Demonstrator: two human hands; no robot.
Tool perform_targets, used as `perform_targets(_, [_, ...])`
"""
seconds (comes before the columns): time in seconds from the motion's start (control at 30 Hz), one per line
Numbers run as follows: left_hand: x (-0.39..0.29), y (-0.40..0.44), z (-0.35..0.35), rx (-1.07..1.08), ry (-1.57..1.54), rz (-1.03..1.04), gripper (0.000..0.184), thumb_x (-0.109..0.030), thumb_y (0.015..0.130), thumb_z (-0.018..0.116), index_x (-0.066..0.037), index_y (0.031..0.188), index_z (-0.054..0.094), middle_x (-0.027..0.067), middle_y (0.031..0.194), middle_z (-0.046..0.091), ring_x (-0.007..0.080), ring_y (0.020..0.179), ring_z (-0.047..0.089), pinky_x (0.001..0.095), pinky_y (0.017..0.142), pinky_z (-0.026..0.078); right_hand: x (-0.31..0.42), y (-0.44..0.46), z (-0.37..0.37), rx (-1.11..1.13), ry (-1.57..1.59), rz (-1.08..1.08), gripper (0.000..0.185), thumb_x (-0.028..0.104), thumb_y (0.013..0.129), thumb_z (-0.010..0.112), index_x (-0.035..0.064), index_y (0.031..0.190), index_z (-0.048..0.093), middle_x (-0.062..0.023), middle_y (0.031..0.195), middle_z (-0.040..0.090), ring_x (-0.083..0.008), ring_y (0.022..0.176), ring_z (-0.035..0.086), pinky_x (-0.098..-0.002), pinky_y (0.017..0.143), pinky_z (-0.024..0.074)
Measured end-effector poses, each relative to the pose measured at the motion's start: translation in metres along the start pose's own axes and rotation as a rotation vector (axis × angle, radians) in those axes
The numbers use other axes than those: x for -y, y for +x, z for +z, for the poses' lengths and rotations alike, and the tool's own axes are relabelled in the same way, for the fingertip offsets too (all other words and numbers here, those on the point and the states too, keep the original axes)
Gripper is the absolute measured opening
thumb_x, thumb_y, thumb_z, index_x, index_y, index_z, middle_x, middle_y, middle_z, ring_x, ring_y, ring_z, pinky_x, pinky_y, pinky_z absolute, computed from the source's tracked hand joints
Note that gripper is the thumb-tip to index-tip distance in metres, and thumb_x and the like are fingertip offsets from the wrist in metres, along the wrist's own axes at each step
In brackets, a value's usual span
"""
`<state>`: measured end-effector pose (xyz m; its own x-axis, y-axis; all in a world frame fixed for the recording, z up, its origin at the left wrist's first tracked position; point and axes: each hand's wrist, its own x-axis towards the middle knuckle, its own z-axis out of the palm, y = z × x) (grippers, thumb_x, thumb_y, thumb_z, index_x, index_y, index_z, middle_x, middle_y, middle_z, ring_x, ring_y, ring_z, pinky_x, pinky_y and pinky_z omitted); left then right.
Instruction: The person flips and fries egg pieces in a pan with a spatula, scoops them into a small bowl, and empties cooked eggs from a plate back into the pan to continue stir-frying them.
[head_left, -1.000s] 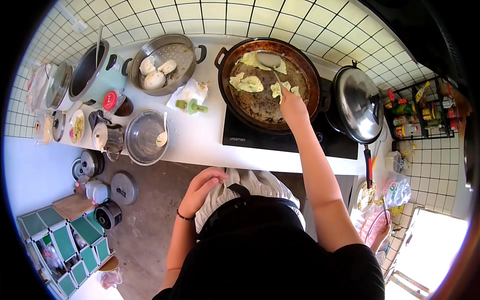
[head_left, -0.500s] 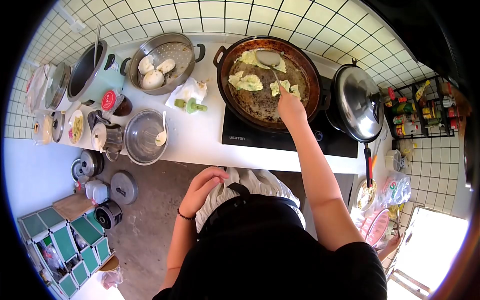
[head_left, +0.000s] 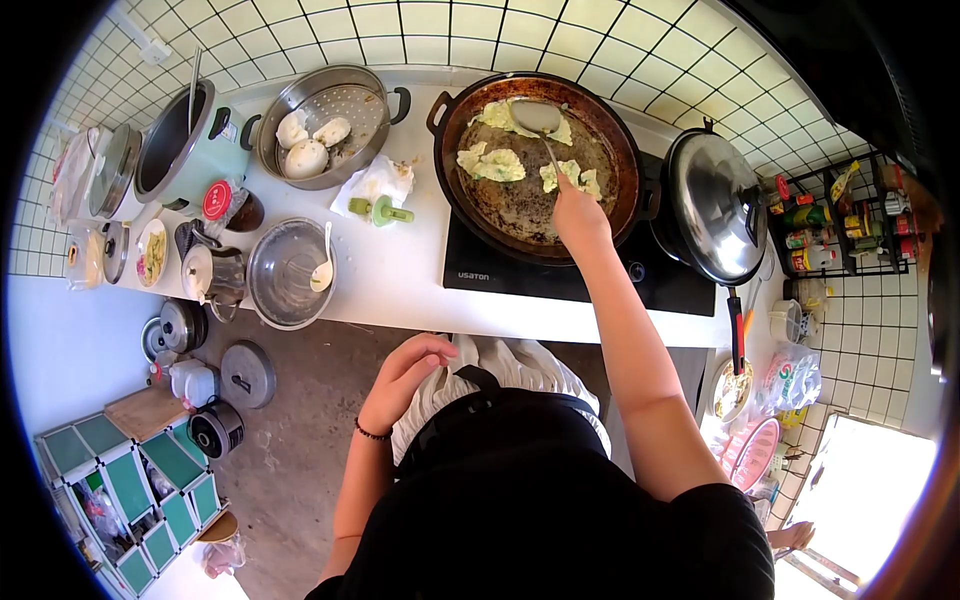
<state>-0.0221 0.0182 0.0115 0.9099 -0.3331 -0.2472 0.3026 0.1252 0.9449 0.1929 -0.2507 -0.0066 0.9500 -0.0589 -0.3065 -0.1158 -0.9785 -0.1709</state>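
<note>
Ladle [head_left: 537, 118] inside the pan [head_left: 510, 216], its handle pinched by the right hand [head_left: 581, 212].
Yellowish pieces [head_left: 491, 163] lie in the pan, one partly hidden by the ladle; on the pan's near side, the left hand [head_left: 409, 366] hangs open, fingers loosely bent.

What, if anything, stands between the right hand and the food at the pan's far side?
Nothing visible obstructs: the ladle in the right hand reaches the far food, its head covering part. A nearer piece lies under the handle.
</note>
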Motion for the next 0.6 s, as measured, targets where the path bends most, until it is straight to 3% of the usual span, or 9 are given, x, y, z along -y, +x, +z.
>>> perform_targets(0.1, [0.0, 0.0, 0.0, -0.001, 0.009, 0.005, 0.025, -0.013, 0.091, 0.048, 0.003, 0.103, 0.061, 0.0082, 0.104, 0.061, 0.0166, 0.097, 0.054, 0.0294, 0.09, 0.042, -0.005, 0.0, 0.01, -0.129, 0.034, -0.038, 0.043, 0.017, 0.095, 0.04, 0.0073, 0.136, 0.044, -0.0272, 0.082, 0.065, -0.0415, 0.078, 0.065, -0.05, 0.068, 0.0525])
perform_targets(0.3, [-0.001, -0.002, 0.001, -0.005, -0.027, -0.004, 0.024, -0.013, 0.091, 0.048, 0.003, 0.103, 0.062, 0.0081, 0.103, 0.061, 0.0167, 0.097, 0.054, 0.0295, 0.09, 0.042, -0.003, -0.015, 0.007, -0.11, 0.052, -0.003, 0.044, 0.014, 0.093, 0.043, 0.009, 0.137, 0.043, -0.0278, 0.082, 0.064, -0.0405, 0.081, 0.065, -0.0491, 0.07, 0.052])
perform_targets(0.5, [-0.001, -0.002, 0.0, -0.021, -0.043, -0.004, 0.025, -0.013, 0.091, 0.048, 0.003, 0.104, 0.062, 0.0081, 0.104, 0.061, 0.0166, 0.097, 0.054, 0.0295, 0.09, 0.042, -0.023, -0.048, -0.012, -0.234, 0.241, -0.056, 0.036, 0.014, 0.093, 0.046, 0.0068, 0.127, 0.055, -0.0231, 0.096, 0.066, -0.0405, 0.087, 0.063, -0.0463, 0.076, 0.0515])
perform_targets(0.53, [0.0, -0.002, 0.0, -0.026, -0.051, -0.007, 0.025, -0.013, 0.091, 0.048, 0.003, 0.104, 0.062, 0.0082, 0.104, 0.061, 0.0166, 0.097, 0.054, 0.0296, 0.09, 0.042, -0.024, -0.057, -0.032, -0.191, 0.347, 0.021, 0.033, 0.016, 0.093, 0.048, 0.0062, 0.124, 0.057, -0.0223, 0.107, 0.064, -0.0394, 0.097, 0.062, -0.0421, 0.083, 0.0504])
perform_targets(0.6, [-0.002, 0.0, -0.002, -0.015, -0.047, -0.008, 0.025, -0.014, 0.091, 0.048, 0.003, 0.103, 0.062, 0.0083, 0.104, 0.061, 0.0166, 0.097, 0.054, 0.0297, 0.09, 0.041, -0.05, -0.06, -0.036, -0.361, 0.407, -0.097, 0.037, 0.021, 0.093, 0.05, 0.0077, 0.127, 0.055, -0.0234, 0.103, 0.064, -0.0395, 0.095, 0.062, -0.0427, 0.082, 0.0508])
